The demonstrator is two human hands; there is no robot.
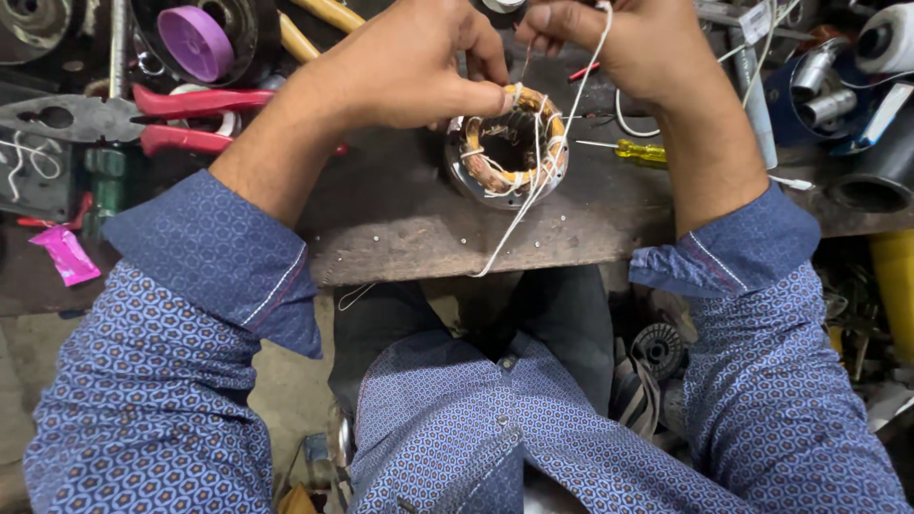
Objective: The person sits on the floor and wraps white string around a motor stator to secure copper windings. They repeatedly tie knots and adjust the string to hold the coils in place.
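A round motor stator [510, 146] with copper-coloured windings and white lacing cord sits on the dark wooden bench [400, 224]. My left hand [409, 67] presses its thumb and fingers on the winding at the stator's top rim. My right hand [609, 43] is above and to the right, pinching the white cord [547, 171] taut; the cord runs down across the stator and hangs over the bench's front edge.
Red-handled pliers [186, 119] and a purple spool [195, 43] lie at the left. A yellow-handled screwdriver [640, 152] lies right of the stator. Metal sockets [824, 90] and a black pipe [881, 176] crowd the right. A pink scrap [65, 255] lies at the bench's left.
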